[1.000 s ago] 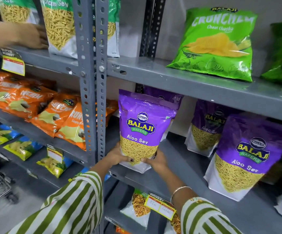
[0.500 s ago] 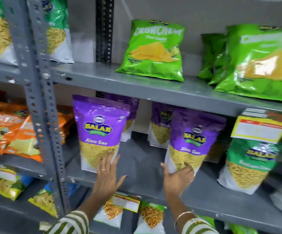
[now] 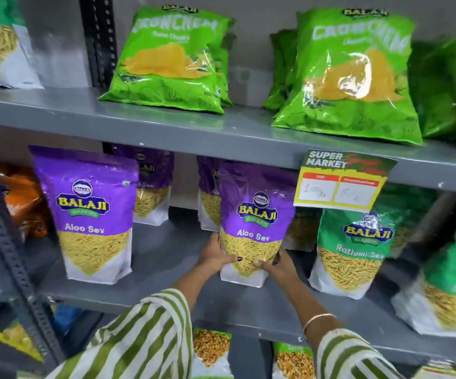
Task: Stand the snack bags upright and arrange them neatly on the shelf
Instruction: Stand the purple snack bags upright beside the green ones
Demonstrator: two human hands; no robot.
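Aloo Sev bag (image 3: 257, 214) upright on shelf (image 3: 166, 258); both hands (image 3: 216, 258) grip it.

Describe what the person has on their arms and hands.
Both arms wear loose sleeves with green and white stripes: left sleeve, right sleeve. A thin, pale bangle circles the right wrist. The left hand has dark nail polish on the thumb; the right hand shows no rings.
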